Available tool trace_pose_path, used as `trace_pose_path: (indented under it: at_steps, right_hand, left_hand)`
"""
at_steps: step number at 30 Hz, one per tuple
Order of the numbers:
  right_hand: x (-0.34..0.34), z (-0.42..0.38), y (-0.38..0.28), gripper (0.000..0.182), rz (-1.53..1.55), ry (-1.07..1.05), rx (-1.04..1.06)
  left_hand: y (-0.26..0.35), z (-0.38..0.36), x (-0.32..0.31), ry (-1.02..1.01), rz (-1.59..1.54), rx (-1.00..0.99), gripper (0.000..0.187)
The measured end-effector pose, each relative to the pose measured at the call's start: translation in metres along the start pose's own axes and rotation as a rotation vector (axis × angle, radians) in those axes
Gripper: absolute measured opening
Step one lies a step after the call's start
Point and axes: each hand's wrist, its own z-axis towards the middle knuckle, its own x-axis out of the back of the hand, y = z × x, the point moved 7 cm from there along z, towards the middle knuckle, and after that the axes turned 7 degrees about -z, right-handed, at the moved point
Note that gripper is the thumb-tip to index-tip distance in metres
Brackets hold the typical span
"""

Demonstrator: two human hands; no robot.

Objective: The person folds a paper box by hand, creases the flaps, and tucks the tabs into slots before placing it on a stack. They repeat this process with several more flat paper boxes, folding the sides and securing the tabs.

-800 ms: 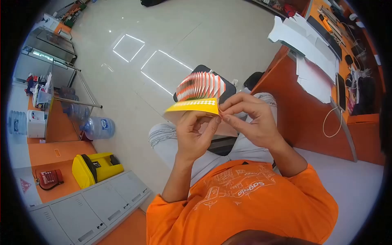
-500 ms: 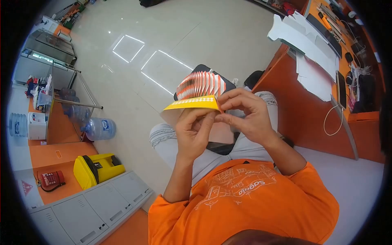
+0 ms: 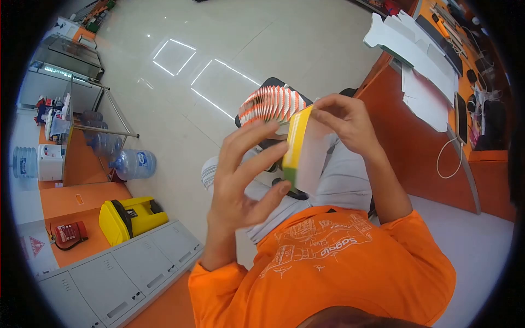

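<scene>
My right hand (image 3: pixel 350 124) pinches the top corner of a folded card (image 3: pixel 313 156) between thumb and fingertips. The card stands on its side, with a yellow strip facing left, a green patch at its lower end and a plain whitish face to the right. My left hand (image 3: pixel 243 177) is open beside the yellow strip, fingers spread, with its fingertips close to the card's edge. Beyond the hands, a fanned row of red-and-white folded cards (image 3: pixel 270 104) rests on a black seat (image 3: pixel 303 97).
An orange desk (image 3: pixel 377 109) on the right holds white paper sheets (image 3: pixel 421 60) and a phone (image 3: pixel 461 117). At left are a large water bottle (image 3: pixel 134 164), a yellow case (image 3: pixel 131 218), a fire extinguisher (image 3: pixel 70 234) and grey lockers (image 3: pixel 120 273).
The folded card has turned from lying crosswise to standing upright. My left hand has let go of it and spread its fingers, moving left; my right hand has risen slightly with the card.
</scene>
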Motion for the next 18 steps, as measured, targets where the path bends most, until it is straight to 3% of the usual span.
trace_pose_path:
  at_steps: [1,2,5,7,8,12,13,15,16,18]
  right_hand:
    - [-0.013,0.003,0.003,0.016,0.088,-0.157,-0.033]
    - [-0.019,0.005,0.009,0.016,0.09,-0.158,-0.033]
    - [-0.054,0.006,0.01,0.016,0.321,-0.308,-0.069]
    - [-0.073,-0.009,-0.015,0.016,0.358,-0.422,-0.017]
    - [-0.081,-0.016,-0.003,0.015,0.287,-0.557,0.0]
    - [-0.094,-0.03,0.006,0.018,0.307,-0.591,-0.091]
    - [-0.09,-0.034,0.003,0.018,0.315,-0.589,-0.096]
    - [-0.059,-0.039,-0.004,0.021,0.343,-0.393,-0.177]
    - [-0.05,-0.056,-0.02,0.018,0.37,-0.542,-0.136]
    - [-0.051,-0.064,-0.029,0.019,0.26,-0.57,-0.078]
  left_hand:
    - [-0.003,0.007,-0.009,-0.16,-0.024,-0.01,0.045]
    - [-0.006,0.006,-0.017,-0.306,0.044,-0.034,0.043]
    - [0.008,0.01,-0.041,-0.481,0.03,-0.058,0.043]
    - [0.009,0.016,-0.042,-0.38,-0.009,-0.006,0.041]
    - [0.01,0.014,-0.045,-0.447,-0.015,-0.005,0.036]
    - [-0.001,-0.01,-0.054,-0.573,-0.098,0.093,0.019]
    - [-0.002,-0.017,-0.052,-0.579,-0.099,0.1,0.019]
    - [-0.028,-0.026,-0.031,-0.331,-0.159,0.432,0.017]
    - [-0.034,-0.033,-0.028,-0.331,-0.15,0.446,0.017]
    - [-0.038,-0.036,-0.021,-0.207,-0.251,0.35,0.014]
